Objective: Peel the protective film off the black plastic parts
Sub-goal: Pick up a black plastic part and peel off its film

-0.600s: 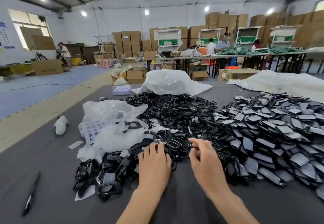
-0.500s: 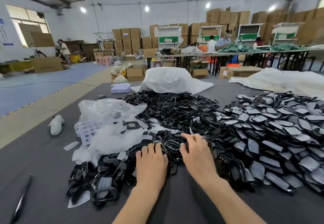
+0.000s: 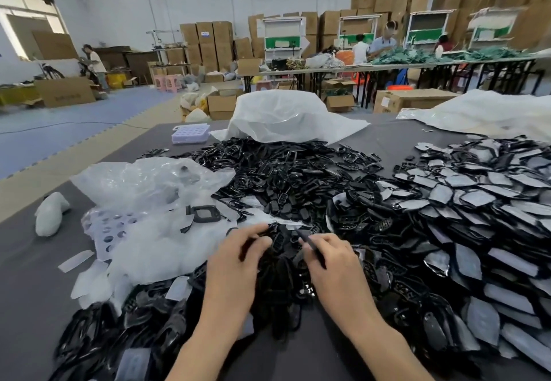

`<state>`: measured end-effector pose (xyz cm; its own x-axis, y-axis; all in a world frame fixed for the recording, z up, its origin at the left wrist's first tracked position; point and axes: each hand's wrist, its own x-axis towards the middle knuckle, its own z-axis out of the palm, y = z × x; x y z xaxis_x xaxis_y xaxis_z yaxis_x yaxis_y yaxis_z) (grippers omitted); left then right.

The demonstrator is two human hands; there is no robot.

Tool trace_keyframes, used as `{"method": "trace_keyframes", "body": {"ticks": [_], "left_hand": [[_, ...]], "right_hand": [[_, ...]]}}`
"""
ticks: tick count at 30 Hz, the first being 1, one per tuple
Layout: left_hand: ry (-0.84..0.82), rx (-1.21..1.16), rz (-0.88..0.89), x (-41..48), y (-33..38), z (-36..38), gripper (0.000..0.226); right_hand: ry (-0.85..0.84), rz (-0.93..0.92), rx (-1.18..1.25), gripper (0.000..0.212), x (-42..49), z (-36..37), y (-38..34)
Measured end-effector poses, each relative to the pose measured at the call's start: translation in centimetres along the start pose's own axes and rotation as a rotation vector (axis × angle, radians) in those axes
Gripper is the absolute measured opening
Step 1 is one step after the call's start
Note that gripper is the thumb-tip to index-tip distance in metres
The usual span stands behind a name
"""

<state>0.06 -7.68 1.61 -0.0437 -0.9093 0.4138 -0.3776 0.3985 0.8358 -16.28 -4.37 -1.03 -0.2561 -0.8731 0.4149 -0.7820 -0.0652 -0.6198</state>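
Head view: a person's two bare hands work at the near edge of a heap of black plastic parts [image 3: 283, 171] spread across a grey table [image 3: 29, 306] in a warehouse hall.

The left hand [image 3: 235, 264] sits palm down with its fingers curled into the heap. Motion blur hides whether they clamp a part. Just beside it, the right hand [image 3: 337, 267] pinches a thin black piece [image 3: 310, 245] between thumb and forefinger, the other fingers bent under. The two hands are close together but do not touch, with loose parts lying between them.

The bare black parts fill the middle of the table and trail down to the near left corner. To the right lies a second, wider heap of film-covered parts [image 3: 477, 216], their grey-white faces overlapping like scales.

Left of the hands, a crumpled clear plastic bag [image 3: 143, 180] lies over a perforated tray [image 3: 110, 228], and a single black frame [image 3: 204, 213] rests on the bag. Film scraps [image 3: 76, 260] lie on the cloth near the bag, with a white wad [image 3: 49, 213] farther left.

Beyond the heap stand a white sack [image 3: 283, 115] and a lavender tray [image 3: 189, 134]. In the background, workers [image 3: 384, 42] stand at a long table [image 3: 387, 66] in front of stacked cartons [image 3: 208, 37].
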Motion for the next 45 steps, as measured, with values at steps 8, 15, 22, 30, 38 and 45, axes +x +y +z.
{"method": "trace_keyframes", "body": {"ticks": [8, 15, 22, 30, 38, 45], "left_hand": [[0.003, -0.698, -0.398, 0.4, 0.6, -0.4, 0.021], [-0.101, -0.989, -0.488, 0.8, 0.7, -0.9, 0.044], [-0.158, -0.998, -0.472, 0.5, 1.1, -0.5, 0.024], [-0.187, -1.036, -0.449, 0.3, 0.8, -0.5, 0.036], [-0.223, -0.812, -0.359, 0.0, 0.4, -0.3, 0.022], [-0.258, -0.603, -0.185, -0.6, 0.7, 0.1, 0.014]], "right_hand": [[-0.061, 0.307, 0.834, 0.026, 1.0, -1.6, -0.7], [-0.141, 0.443, 1.132, 0.018, 1.3, -1.3, -0.8], [-0.109, 0.408, 1.101, 0.024, 1.4, -1.3, -0.3], [-0.060, 0.397, 1.213, 0.028, 1.6, -1.7, -0.1], [-0.066, 0.437, 1.603, 0.031, 2.0, -3.0, -0.3], [-0.173, 0.395, 1.364, 0.030, 1.6, -1.9, -0.9]]}}
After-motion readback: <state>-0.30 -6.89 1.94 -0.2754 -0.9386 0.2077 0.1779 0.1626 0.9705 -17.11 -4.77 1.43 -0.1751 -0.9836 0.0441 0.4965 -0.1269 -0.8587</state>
